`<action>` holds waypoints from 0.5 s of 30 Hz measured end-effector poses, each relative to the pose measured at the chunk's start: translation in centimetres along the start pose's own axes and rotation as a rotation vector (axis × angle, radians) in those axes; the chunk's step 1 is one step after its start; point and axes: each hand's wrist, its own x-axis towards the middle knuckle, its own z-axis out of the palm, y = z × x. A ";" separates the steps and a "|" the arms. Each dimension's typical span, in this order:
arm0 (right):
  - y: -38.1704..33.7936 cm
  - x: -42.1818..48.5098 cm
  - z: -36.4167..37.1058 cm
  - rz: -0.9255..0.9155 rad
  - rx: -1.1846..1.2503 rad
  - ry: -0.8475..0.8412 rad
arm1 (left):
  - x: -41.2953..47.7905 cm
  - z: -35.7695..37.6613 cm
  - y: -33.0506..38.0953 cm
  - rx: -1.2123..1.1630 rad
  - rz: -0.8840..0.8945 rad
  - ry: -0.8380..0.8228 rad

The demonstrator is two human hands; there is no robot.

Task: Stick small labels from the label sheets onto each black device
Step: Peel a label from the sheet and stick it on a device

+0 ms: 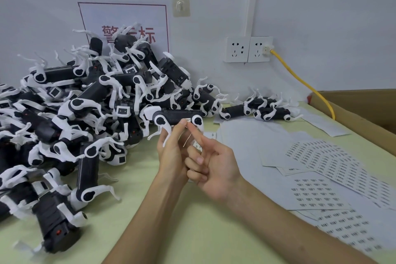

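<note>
At the far left we see a heap of black devices [85, 113] with white legs, piled on the green table [150, 188] against the wall. Just right of it, the left hand [171, 156] holds 1 device [171, 116] up above the table, fingers curled round it from below and the thumb tip on its near side. A small white label [188, 120] sits on that side. The right hand [214, 169] points its index finger straight at the device, tip touching just beside the label, with the other fingers curled in. Further right, label sheets [321, 188] lie overlapping on the table, and a few more devices [263, 110] rest at the far edge. A yellow cable [300, 79] runs from the wall outlets [248, 49] towards a cardboard box [364, 109].
</note>
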 end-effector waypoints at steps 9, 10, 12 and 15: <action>0.0 0.0 0.2 -0.014 -0.019 0.025 | 0.7 -0.2 -0.6 -0.010 0.031 0.105; 0.0 -0.1 0.2 -0.015 -0.026 0.026 | 0.8 -0.3 -0.7 -0.015 0.044 0.126; 0.0 -0.1 0.3 -0.016 -0.036 0.022 | 1.1 -0.4 -0.8 -0.018 0.071 0.158; 0.0 0.0 0.3 -0.017 -0.035 0.020 | 1.6 -0.7 -1.1 -0.014 0.100 0.195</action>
